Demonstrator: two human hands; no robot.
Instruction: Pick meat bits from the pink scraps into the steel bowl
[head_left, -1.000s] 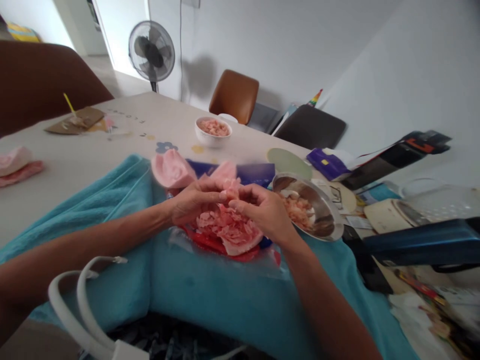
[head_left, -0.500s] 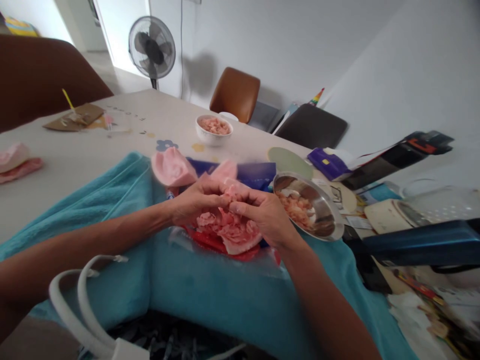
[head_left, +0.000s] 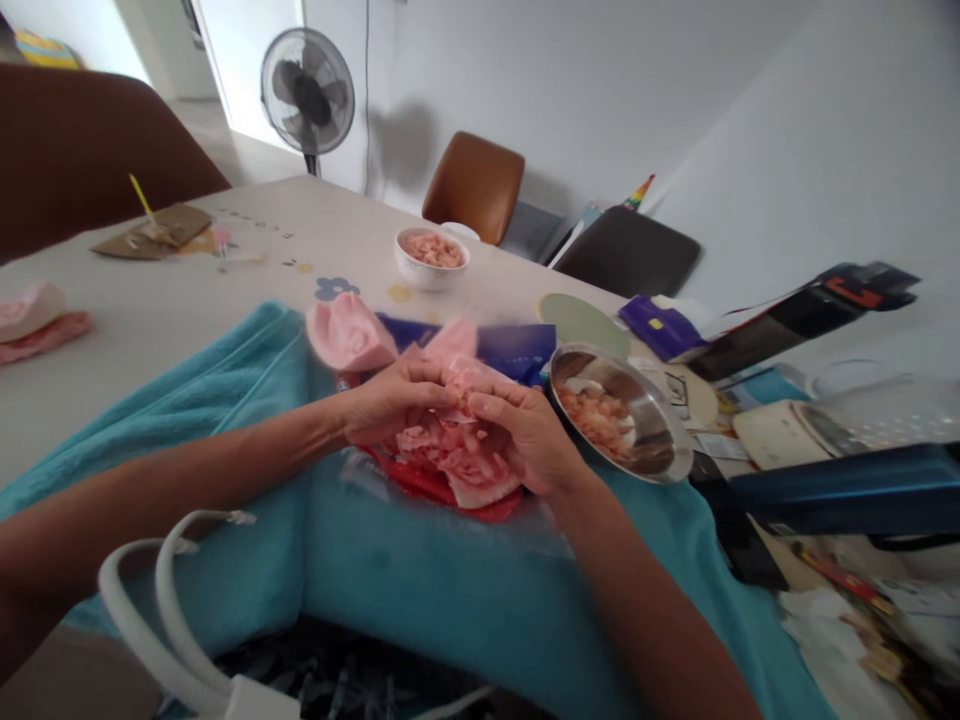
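Observation:
Both hands work on a pink pomelo (head_left: pixel 450 455) that lies on a red and clear plastic bag (head_left: pixel 420 485) over a teal towel (head_left: pixel 420 580). My left hand (head_left: pixel 390 400) curls its fingers over the top of the fruit. My right hand (head_left: pixel 525 435) grips the fruit's right side, fingers closed on the pink flesh and membrane. A thick pink peel piece (head_left: pixel 349 335) lies just behind the hands. A steel bowl (head_left: pixel 660 465) with peeled pink flesh sits close to the right of my right hand.
A white bowl (head_left: pixel 431 270) of pink flesh stands further back on the table. More peel (head_left: pixel 37 320) lies at far left. A green plate (head_left: pixel 581 322), papers and dark boxes crowd the right side. A white neck fan (head_left: pixel 150 610) hangs near my chest. Chairs and a standing fan (head_left: pixel 307 90) are behind.
My hands have closed in a little lower on the fruit, the right fingers pressing further into the flesh. The view shifted slightly.

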